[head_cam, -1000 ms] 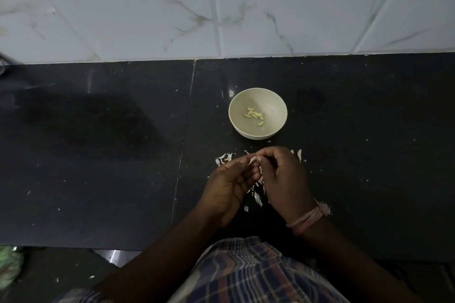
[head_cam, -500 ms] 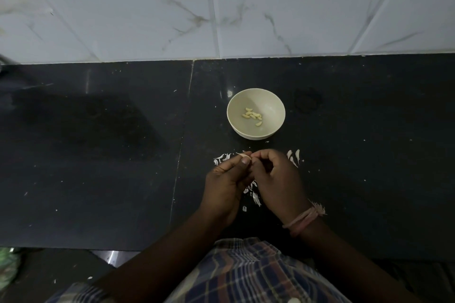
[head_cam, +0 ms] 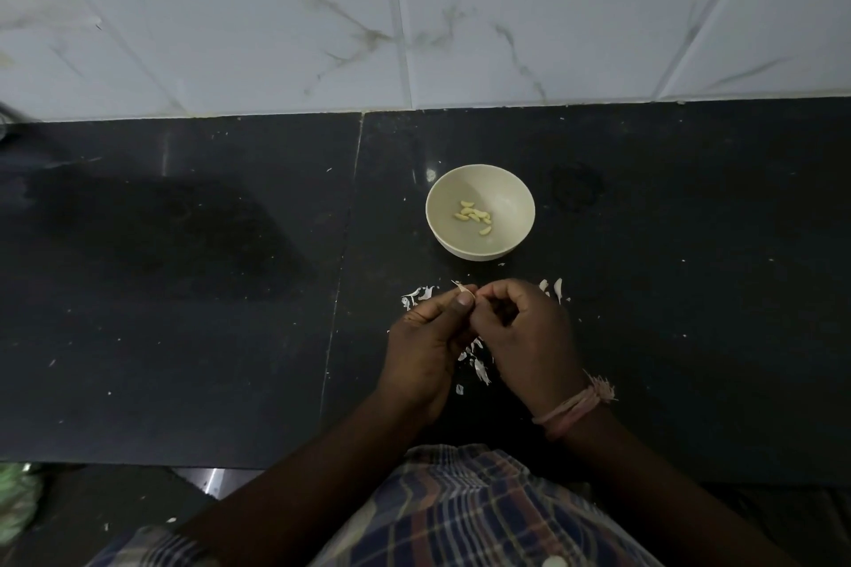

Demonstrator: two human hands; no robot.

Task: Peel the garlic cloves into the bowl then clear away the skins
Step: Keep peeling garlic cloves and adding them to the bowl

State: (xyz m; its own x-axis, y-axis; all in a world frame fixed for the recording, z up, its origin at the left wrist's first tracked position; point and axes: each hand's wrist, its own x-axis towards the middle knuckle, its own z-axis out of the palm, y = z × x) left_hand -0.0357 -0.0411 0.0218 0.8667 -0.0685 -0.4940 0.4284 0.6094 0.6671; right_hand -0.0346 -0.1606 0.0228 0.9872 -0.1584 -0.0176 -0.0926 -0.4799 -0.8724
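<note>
A cream bowl (head_cam: 506, 189) stands on the black counter and holds several peeled garlic cloves (head_cam: 474, 216). Just in front of it my two hands meet above the counter. My left hand (head_cam: 426, 343) pinches a garlic clove (head_cam: 463, 289) between thumb and fingertips, and a bit of pale skin sticks out at its tip. My right hand (head_cam: 529, 336) has its fingers curled and pinches the same clove from the right. White garlic skins (head_cam: 416, 296) lie scattered on the counter around and under my hands.
A white marble-tiled wall (head_cam: 414, 14) rises behind the black counter (head_cam: 184, 290). The counter's front edge runs just before my body. Something green (head_cam: 14, 502) shows at the lower left, below the counter.
My hands stay together in front of the bowl and have shifted slightly; a sliver of skin now sticks out above my left thumb.
</note>
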